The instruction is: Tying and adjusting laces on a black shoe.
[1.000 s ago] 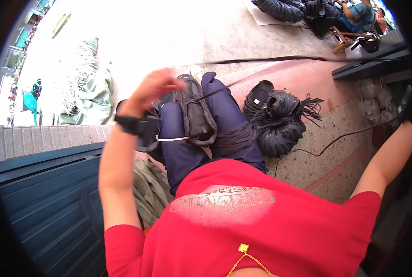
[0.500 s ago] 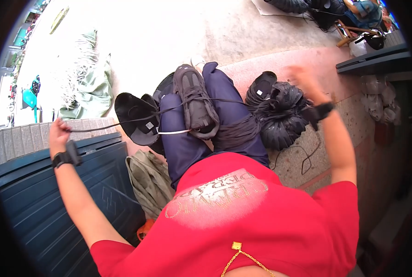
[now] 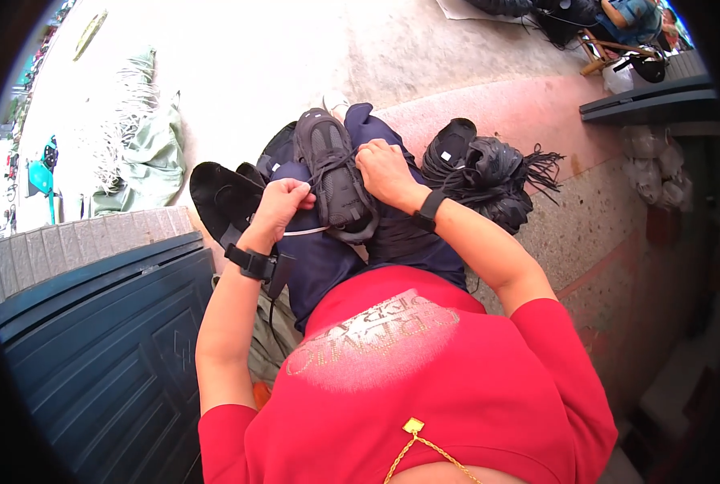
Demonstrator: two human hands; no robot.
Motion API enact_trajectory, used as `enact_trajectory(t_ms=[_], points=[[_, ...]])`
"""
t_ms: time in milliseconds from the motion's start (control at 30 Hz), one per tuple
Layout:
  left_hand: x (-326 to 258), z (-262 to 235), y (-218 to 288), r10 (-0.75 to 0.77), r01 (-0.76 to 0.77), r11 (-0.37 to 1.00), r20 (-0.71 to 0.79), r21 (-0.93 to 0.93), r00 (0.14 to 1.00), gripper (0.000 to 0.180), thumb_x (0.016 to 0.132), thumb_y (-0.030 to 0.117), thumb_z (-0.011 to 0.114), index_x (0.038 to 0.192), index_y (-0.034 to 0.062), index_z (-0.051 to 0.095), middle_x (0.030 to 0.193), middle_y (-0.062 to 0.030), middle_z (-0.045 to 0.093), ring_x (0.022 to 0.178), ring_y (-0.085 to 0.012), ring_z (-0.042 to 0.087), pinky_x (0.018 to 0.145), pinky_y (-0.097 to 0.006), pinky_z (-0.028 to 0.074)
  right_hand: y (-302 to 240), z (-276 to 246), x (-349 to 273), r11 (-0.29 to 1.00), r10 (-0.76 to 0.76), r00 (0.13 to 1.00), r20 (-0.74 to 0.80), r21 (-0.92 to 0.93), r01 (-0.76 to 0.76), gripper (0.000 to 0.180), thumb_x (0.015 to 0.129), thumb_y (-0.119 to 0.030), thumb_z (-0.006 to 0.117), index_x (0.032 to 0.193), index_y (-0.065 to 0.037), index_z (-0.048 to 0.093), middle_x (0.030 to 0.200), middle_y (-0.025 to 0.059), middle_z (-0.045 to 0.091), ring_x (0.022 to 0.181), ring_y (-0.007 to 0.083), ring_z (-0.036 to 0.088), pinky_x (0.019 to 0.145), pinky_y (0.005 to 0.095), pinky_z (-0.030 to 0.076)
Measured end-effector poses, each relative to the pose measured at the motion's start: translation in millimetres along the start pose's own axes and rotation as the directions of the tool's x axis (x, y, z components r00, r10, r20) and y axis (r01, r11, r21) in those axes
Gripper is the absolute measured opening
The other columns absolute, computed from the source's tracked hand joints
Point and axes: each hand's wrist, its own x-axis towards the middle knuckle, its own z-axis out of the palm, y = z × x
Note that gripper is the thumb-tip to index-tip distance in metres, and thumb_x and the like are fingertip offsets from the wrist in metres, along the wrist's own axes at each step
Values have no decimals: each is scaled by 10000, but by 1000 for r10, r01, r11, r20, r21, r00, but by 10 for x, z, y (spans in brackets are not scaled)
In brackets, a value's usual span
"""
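A dark grey shoe (image 3: 345,194) lies across my thighs, its toe toward me, with dark laces (image 3: 328,158) running over its upper. My left hand (image 3: 282,208) is at the shoe's left side, thumb and fingers pinched on a shoelace. On the other side, my right hand (image 3: 387,173) is closed at the shoe's edge, with the lace running to its fingertips. Its palm is turned away and partly hides the grip. Black curved shoe pieces (image 3: 223,194) rest beside my left leg. A white band (image 3: 307,231) crosses my left thigh.
Right of my knees sits a pile of black shoes and dark laces (image 3: 489,165). Blue panelled doors (image 3: 110,355) stand at left, with a pale green sack (image 3: 146,165) beyond. White bags (image 3: 650,165) hang at right. Another person (image 3: 632,20) is at the far right.
My left hand has come in from the far left, where it held a stretched lace, to the shoe. My right hand has swung in from the right to the shoe's other side.
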Motion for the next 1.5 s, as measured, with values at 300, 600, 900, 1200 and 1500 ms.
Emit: enact_trajectory(t_ms=[300,600,900,1200,1500], points=[[171,91,-284,199,-168,958,-117,232,973,237,846,169,539,956,-36,584,769,-25,592,644,-71,524,598,-216,432,-106,-125,142,878,-309,934,178,-325,352,82,692,-128,529,738,-95,589,778,26,538,884,183,481,748,365,335],[227,14,-222,141,-102,929,-85,354,986,223,838,167,543,882,-38,617,774,-60,618,646,-84,560,561,-222,446,-66,-108,105,965,-80,996,27,-250,84,60,711,-175,570,711,-117,584,802,33,519,859,198,469,741,368,306],[155,46,41,-46,47,981,-6,186,999,165,855,172,513,823,17,561,644,11,505,468,-41,429,402,-170,338,-24,-81,84,965,-70,996,48,-248,80,61,716,-174,569,707,-116,587,772,34,518,839,201,471,738,367,308],[295,34,-216,334,-198,854,-213,482,918,200,790,181,567,781,-16,605,684,-157,607,638,-269,596,616,-357,463,-57,-90,57,965,-45,997,66,-255,61,103,736,-221,606,744,-118,608,763,25,516,816,196,471,741,362,313],[235,167,-138,678,-356,411,-20,840,735,136,809,137,524,775,7,544,745,-166,567,728,-350,551,656,-410,444,-31,-103,97,979,-10,998,61,-203,22,120,726,-224,605,722,-104,613,781,40,540,854,208,475,747,378,310]])
